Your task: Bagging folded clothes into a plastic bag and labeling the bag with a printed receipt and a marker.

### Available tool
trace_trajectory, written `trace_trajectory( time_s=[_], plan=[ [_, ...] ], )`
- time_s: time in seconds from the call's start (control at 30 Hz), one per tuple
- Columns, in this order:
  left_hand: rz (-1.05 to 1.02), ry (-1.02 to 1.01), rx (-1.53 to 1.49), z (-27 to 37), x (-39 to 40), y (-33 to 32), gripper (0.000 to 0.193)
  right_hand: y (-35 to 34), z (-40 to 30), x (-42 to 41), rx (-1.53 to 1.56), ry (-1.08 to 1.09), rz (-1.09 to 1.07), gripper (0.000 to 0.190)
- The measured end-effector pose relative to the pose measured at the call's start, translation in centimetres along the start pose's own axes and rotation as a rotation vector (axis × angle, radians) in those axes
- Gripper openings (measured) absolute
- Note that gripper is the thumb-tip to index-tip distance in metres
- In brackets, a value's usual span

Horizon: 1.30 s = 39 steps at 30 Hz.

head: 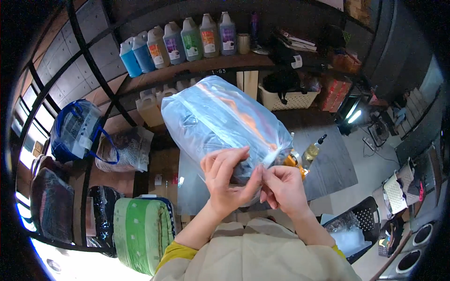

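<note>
A large clear plastic bag (218,119) packed with folded fabric, bluish grey with an orange strip, lies on the dark table in front of me. Its gathered end points towards my body. My left hand (228,175) rests against the near end, thumb and fingertips on the plastic, the other fingers curled above. At the gathered end my right hand (284,186) pinches the plastic, its fingertips close to my left thumb. Just beyond it are an orange tape dispenser (293,159), partly hidden, and a spray bottle of yellowish liquid (312,151) with a black top.
Coloured liquid jugs (191,40) line the shelf behind the table (330,158). A white basket (288,100) stands below. Bagged textiles (123,151) and a green folded quilt (140,232) are at left. A black basket (367,214) holding plastic stands at lower right.
</note>
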<state>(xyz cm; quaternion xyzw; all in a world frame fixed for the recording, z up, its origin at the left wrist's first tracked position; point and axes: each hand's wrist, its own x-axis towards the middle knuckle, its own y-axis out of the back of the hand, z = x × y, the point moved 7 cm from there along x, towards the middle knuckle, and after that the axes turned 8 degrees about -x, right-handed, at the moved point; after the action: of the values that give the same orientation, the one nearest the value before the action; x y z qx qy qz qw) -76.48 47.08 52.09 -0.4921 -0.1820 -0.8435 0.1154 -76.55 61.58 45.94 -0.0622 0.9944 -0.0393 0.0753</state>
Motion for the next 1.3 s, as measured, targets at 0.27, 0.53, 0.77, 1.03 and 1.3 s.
trace_trajectory(
  time_s=[0.27,0.53,0.77,1.03,1.3],
  plan=[
    [0.057,-0.059,0.079,0.7,-0.3,-0.3,0.036,1.0,3.4,0.3,-0.165,0.002,0.182,0.041],
    [-0.051,-0.101,0.265,1.4,-2.2,-1.3,0.048,10.1,12.0,3.6,-1.08,0.359,0.179,0.032],
    [0.221,-0.169,0.451,2.2,-7.0,-4.1,0.042,30.4,23.6,9.8,-1.153,0.222,0.49,0.04],
    [-0.419,0.138,-0.394,3.6,-16.1,-21.5,0.022,31.9,33.4,12.4,-0.138,-0.299,-0.011,0.031],
    [-0.492,1.974,-1.179,-7.5,-36.7,-38.4,0.079,31.6,28.4,12.4,-0.15,-0.211,0.135,0.02]
  ],
)
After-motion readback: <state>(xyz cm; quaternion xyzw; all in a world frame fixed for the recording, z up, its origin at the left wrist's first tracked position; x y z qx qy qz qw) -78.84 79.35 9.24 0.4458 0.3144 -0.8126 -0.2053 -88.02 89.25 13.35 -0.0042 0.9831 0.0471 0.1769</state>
